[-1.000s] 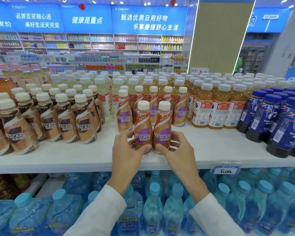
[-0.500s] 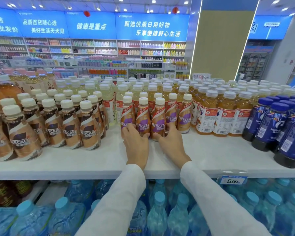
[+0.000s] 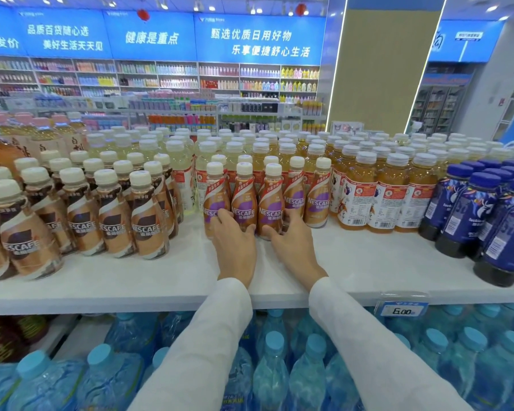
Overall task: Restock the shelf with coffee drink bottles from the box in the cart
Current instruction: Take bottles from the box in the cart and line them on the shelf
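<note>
Purple-labelled Nescafe coffee bottles with cream caps stand in a short group mid-shelf on the white shelf (image 3: 161, 280). My left hand (image 3: 235, 247) curls round the base of one front bottle (image 3: 244, 200). My right hand (image 3: 294, 244) curls round the base of the bottle beside it (image 3: 272, 200). Both bottles stand upright, touching each other and the bottle on their left (image 3: 215, 197). Two more of the same kind (image 3: 318, 197) stand just to the right. The cart and the box are out of view.
Brown-labelled Nescafe bottles (image 3: 146, 215) fill the shelf's left; amber tea bottles (image 3: 383, 200) and dark blue bottles (image 3: 469, 215) stand to the right. Bare shelf lies in front of my hands. A 6.00 price tag (image 3: 401, 310) hangs on the edge; water bottles (image 3: 273, 366) sit below.
My hands have pushed the two bottles back from the shelf's front into line with the other purple-labelled bottles. Both arms have stretched further forward.
</note>
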